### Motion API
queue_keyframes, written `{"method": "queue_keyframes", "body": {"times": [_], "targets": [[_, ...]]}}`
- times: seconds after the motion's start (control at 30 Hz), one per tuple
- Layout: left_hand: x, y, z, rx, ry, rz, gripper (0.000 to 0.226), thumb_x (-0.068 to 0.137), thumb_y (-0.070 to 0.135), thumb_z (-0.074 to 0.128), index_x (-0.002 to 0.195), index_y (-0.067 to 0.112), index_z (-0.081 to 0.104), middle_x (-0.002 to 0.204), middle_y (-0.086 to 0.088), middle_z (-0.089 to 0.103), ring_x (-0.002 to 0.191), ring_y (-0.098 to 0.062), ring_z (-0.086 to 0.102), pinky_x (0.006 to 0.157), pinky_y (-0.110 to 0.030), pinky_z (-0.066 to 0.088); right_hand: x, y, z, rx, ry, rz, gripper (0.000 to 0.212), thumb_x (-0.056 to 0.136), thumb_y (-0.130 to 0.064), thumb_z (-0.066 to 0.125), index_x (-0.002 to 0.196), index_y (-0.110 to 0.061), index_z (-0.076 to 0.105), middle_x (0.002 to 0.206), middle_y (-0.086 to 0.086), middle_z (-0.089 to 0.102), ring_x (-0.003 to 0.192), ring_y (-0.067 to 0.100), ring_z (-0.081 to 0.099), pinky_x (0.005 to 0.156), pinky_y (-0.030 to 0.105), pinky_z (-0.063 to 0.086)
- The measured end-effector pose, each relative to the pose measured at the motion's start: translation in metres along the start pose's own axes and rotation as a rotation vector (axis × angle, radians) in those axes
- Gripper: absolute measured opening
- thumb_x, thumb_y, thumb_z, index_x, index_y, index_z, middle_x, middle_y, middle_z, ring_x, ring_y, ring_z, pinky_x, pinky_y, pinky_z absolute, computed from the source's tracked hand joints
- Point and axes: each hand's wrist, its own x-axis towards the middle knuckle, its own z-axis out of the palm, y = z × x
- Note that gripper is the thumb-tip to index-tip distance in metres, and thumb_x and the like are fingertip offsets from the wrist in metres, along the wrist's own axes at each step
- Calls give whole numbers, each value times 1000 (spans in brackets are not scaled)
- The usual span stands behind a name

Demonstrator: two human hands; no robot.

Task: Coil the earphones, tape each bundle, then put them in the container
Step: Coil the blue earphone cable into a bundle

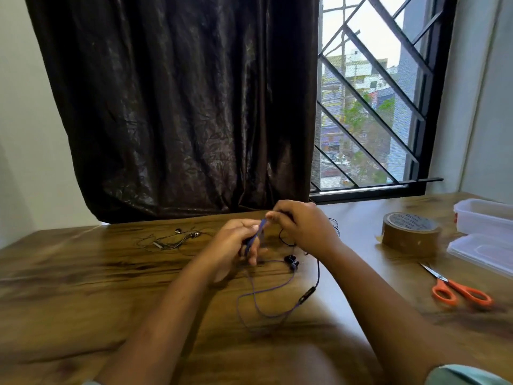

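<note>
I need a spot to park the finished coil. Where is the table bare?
Bare: the near-left table, in front of the grey earphones; a smaller patch in front of the tape roll, left of the scissors. Crowded: the centre with the purple earphones, and the right edge with container and lid.

Shows left hand (236, 243) and right hand (302, 226), fingers curled, each pinching the purple earphone cord (262, 228); right hand at 1 o'clock of left; bare forearms (172, 295) entering from 7 and 5 o'clock.
</note>
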Motion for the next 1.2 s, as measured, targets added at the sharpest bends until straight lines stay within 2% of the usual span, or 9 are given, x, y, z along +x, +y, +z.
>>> {"method": "queue_keyframes", "body": {"times": [0.1,0.2,0.43,0.6,0.73,0.83,0.9,1.03,1.2], "targets": [[-1,1,8,-94,-91,-23,35,102,14,30,114,-8,54,39,6,30,27,-4,22,76,-33,56,-5,0,-5,-115,60,3,26,94,-47,48,85,-27,61,81,-8,61,77,18,59,58,28,37],[-1,7,7,-252,-66,44,34,101,16,31,110,0,60,39,7,27,26,-2,20,64,-26,57,-8,3,-2,-261,85,8,26,98,-44,39,95,-24,57,97,-3,65,86,29,62,59,32,37],[11,8,-10,-605,359,320,29,101,14,35,126,10,48,68,0,70,50,-9,64,51,-19,53,-12,-31,39,-377,-324,-107,34,102,-39,26,111,-20,54,103,10,69,98,30,62,97,40,28],[22,-12,-34,-257,707,338,43,102,12,33,146,12,30,113,-9,61,68,-7,69,76,-29,51,-12,-51,40,-393,-495,-197,37,102,-40,25,109,-22,56,102,4,69,98,26,61,99,39,23],[19,-20,-38,417,775,276,44,101,13,37,144,19,35,111,-8,65,74,-15,65,65,-24,48,-2,-35,26,-414,-472,-200,36,101,-43,30,112,-27,60,112,-2,66,107,21,59,95,36,33],[21,-25,-32,859,616,282,42,98,17,42,139,25,45,100,-12,68,79,-27,66,74,-33,51,0,-16,13,-421,-259,-219,32,98,-42,39,104,-24,64,108,1,62,105,27,55,81,34,42],[21,-22,-21,884,412,229,34,97,17,43,128,21,56,88,-11,69,73,-25,65,68,-30,50,-3,-7,5,-406,-129,-207,30,97,-41,43,102,-20,64,103,3,56,100,28,52,70,35,42],[10,-8,5,273,-2,101,31,100,7,33,114,20,57,55,-1,56,34,-7,39,49,-21,36,-6,-4,-7,-370,52,-170,11,92,-24,56,103,-26,53,99,-3,50,84,29,60,57,31,39],[-3,7,12,-317,-136,134,40,98,6,26,115,10,63,52,0,45,31,-4,26,53,-20,47,-7,-6,-4,-143,23,6,15,89,-12,53,96,-24,48,86,3,58,79,37,59,60,38,44]]}}
